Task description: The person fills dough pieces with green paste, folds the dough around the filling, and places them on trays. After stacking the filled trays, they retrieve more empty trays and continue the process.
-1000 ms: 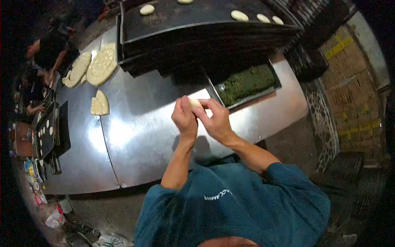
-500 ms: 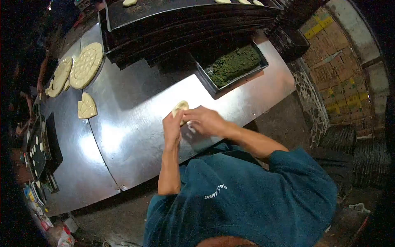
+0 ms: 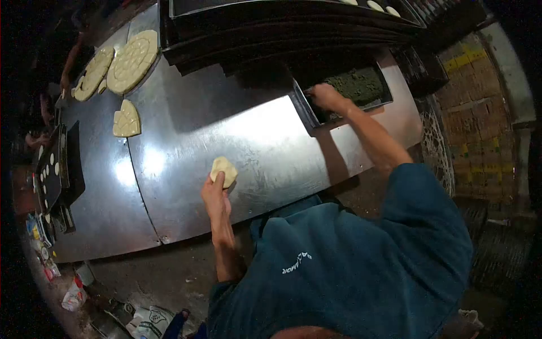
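Observation:
My left hand [image 3: 214,196] holds a flattened round of pale dough [image 3: 224,169] above the front of the metal table, thumb pressed on its face. Over at the right, my right hand [image 3: 329,97] reaches into the left end of a metal tray [image 3: 354,109] with a crumbly green filling [image 3: 361,85]. Its fingers are curled down at the filling; what they grip is hidden. A scored wedge of dough [image 3: 126,120] lies on the table to the left, with two larger scored dough discs [image 3: 133,61] [image 3: 96,73] behind it.
Stacked dark baking trays [image 3: 265,34] stand along the back, with dough rounds [image 3: 375,5] on top. At the left edge, another tray [image 3: 52,179] carries several dough pieces. A co-worker's hand [image 3: 64,92] is near the discs. The metal table [image 3: 186,198] has a seam [image 3: 138,195].
My right hand has left the dough and moved right and away into the filling tray. My left hand keeps the dough, now lower and further left. The view has shifted slightly.

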Motion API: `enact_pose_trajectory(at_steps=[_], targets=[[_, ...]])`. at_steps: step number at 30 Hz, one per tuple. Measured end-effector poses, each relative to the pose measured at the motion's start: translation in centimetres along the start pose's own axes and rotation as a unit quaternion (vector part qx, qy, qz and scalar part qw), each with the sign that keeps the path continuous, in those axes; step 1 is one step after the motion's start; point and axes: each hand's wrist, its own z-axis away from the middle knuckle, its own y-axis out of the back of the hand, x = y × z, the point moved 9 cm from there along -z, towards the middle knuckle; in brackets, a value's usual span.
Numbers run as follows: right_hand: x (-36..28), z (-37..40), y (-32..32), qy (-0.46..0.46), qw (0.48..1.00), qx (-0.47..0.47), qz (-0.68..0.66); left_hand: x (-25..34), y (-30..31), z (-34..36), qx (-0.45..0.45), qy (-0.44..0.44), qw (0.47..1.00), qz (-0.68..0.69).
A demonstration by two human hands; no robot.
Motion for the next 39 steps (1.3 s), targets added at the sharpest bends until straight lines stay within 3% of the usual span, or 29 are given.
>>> enact_pose_trajectory(at_steps=[2, 3, 6, 9, 10, 11, 13, 14, 15, 17, 18, 19, 21, 22, 26, 28, 29, 31, 32, 33, 35, 36, 37, 39], targets=[[-1.7, 1.5, -0.8, 0.135, 0.985, -0.102, 0.026, -0.1, -2.3, 0.1, -0.026, 0.008, 1.0, 0.006], [-1.4, 1.1, -1.8, 0.141, 0.984, -0.105, 0.023, -0.2, -2.9, -0.2, -0.02, 0.008, 1.0, 0.005], [-1.3, 1.0, -2.8, 0.2, 0.976, 0.021, 0.082, -0.7, -5.5, -2.0, -0.042, 0.015, 0.992, -0.121], [2.1, -1.8, -4.0, 0.138, 0.99, -0.009, 0.007, 1.5, -11.8, -2.3, -0.082, 0.001, 0.995, -0.053], [1.2, -0.7, 0.9, 0.08, 0.991, 0.052, -0.093, 1.7, -13.6, -2.9, -0.09, -0.018, 0.995, -0.045], [0.9, 0.1, 2.7, 0.083, 0.99, 0.057, -0.095, 1.5, -15.3, -3.8, -0.09, -0.024, 0.995, -0.047], [3.2, 1.1, 4.6, -0.002, 0.952, 0.085, -0.295, 0.2, -18.5, -5.2, -0.11, -0.035, 0.988, -0.104], [4.2, 1.3, 3.6, -0.028, 0.959, 0.025, -0.28, -0.6, -20.7, -5.7, -0.132, -0.036, 0.984, -0.115], [4.8, 1.6, 3.6, -0.03, 0.958, 0.027, -0.283, -1.4, -23.2, -6.3, -0.154, -0.039, 0.98, -0.122], [5.5, 2.7, 4.5, -0.061, 0.841, 0.068, -0.534, -3.2, -27.7, -6.4, -0.191, 0.004, 0.978, -0.08], [5.1, 3.3, 5.7, -0.036, 0.828, 0.093, -0.552, -4.3, -29.3, -6.3, -0.209, 0.027, 0.972, -0.103], [5.0, 3.6, 5.6, -0.026, 0.803, 0.122, -0.582, -4.8, -31.4, -5.7, -0.21, 0.047, 0.976, -0.038], [3.2, 4.9, 8.1, 0.076, 0.891, 0.238, -0.378, -6.2, -33.9, -5.6, -0.247, 0.05, 0.968, -0.015], [2.4, 5.5, 9.2, 0.114, 0.892, 0.301, -0.318, -6.6, -34.6, -5.7, -0.237, 0.053, 0.97, -0.006], [2.9, 6.2, 9.6, 0.083, 0.918, 0.287, -0.262, -8.1, -35.6, -6.7, -0.206, 0.062, 0.976, 0.026], [1.6, 8.5, 10.4, 0.078, 0.89, 0.434, -0.117, -7.9, -36.3, -6.9, -0.213, 0.049, 0.976, 0.016], [2.4, 7.8, 9.3, 0.079, 0.89, 0.433, -0.123, -7.7, -36.5, -7.1, -0.223, 0.038, 0.974, 0.01], [5.3, 4.3, 4.5, 0.084, 0.915, 0.252, -0.302, -8.1, -36.1, -7.7, -0.228, 0.043, 0.973, 0.004], [6.5, 4.2, 6.2, 0.009, 0.883, 0.18, -0.434, -8.1, -36.3, -7.3, -0.22, 0.072, 0.973, 0.015], [8.6, 3.2, 6.3, -0.011, 0.883, 0.22, -0.413, -8.1, -36.5, -7.1, -0.214, 0.098, 0.972, 0.027], [8.8, 1.4, 3.8, -0.123, 0.812, 0.009, -0.571, -7.8, -37.0, -6.8, -0.259, 0.055, 0.964, -0.03], [7.7, 0.6, 3.2, -0.076, 0.783, -0.044, -0.616, -8.8, -36.8, -7.2, -0.271, 0.051, 0.961, -0.033], [7.2, 0.3, 2.6, -0.063, 0.745, -0.066, -0.661, -9.2, -36.8, -7.6, -0.284, 0.044, 0.957, -0.036], [7.6, 0.6, 3.2, -0.064, 0.737, 0.037, -0.672, -8.0, -36.6, -7.4, -0.27, 0.044, 0.961, -0.052]])
